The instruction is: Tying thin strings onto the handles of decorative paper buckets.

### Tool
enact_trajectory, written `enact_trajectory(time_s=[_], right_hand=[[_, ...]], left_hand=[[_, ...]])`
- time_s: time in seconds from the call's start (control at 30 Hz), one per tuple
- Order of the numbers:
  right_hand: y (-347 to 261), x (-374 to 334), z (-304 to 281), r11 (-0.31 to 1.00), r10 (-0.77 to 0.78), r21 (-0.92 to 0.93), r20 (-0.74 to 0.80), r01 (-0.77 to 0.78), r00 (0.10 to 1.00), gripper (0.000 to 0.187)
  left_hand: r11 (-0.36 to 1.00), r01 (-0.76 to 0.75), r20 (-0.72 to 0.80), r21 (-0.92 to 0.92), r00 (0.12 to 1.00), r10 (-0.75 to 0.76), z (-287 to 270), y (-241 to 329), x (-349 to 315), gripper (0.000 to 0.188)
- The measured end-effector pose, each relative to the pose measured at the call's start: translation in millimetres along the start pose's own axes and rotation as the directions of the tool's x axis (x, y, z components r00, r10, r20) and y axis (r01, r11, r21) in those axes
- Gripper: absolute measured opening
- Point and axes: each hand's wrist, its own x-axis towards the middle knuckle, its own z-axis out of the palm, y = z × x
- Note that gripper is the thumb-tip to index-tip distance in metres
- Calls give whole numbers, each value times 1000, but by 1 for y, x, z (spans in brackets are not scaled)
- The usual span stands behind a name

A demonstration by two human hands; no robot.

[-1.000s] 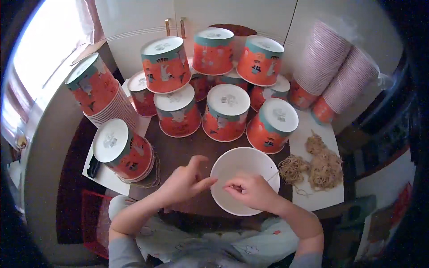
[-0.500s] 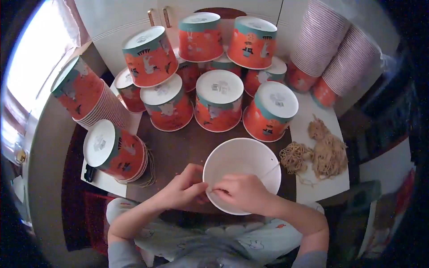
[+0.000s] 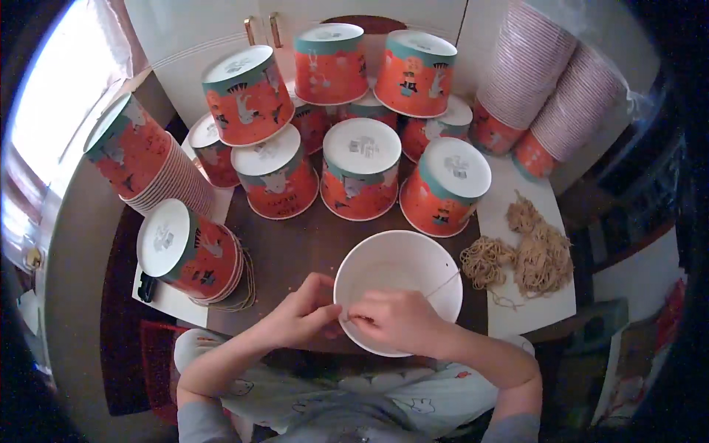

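A paper bucket [image 3: 384, 269], white inside, stands with its mouth up in front of me. At its left rim my left hand [image 3: 303, 310] is closed, thumb and curled fingers against the edge. My right hand [image 3: 402, 321] reaches over the bucket's mouth in a pinch close to the left thumb. A thin cord [image 3: 445, 284] runs from behind the right hand across the opening to the right rim, near a small dark hole. What exactly lies between the fingertips is mostly hidden, though a cord end seems to be there.
Upturned orange-and-teal buckets [image 3: 362, 173] stand behind, some stacked two high. To the left are a nested stack [image 3: 155, 166] and a smaller one [image 3: 199, 251] with cord loops beside it. Tan cord bundles [image 3: 543, 258] lie on white board at right, before tall wrapped bucket stacks [image 3: 524, 66].
Both hands stay at the left rim, with only a slight shift of the right fingers. The whole view has moved a little.
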Motion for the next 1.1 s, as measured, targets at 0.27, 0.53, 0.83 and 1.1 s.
enact_trajectory(time_s=[0.27,0.53,0.83,1.1], right_hand=[[1,0,0,999,-33,-4,-5,33,999,13],[-3,0,-3,999,-17,-51,0,17,1000,9],[2,0,0,997,-56,-48,-22,55,998,14],[1,0,0,997,-71,-34,2,71,997,14]], left_hand=[[1000,-5,-7,-23,1000,5,2,2,0,29],[1000,-17,6,11,1000,17,2,1,1,29],[964,47,-30,262,999,-41,-4,21,-8,18],[789,-112,6,604,991,137,8,26,-18,20]])
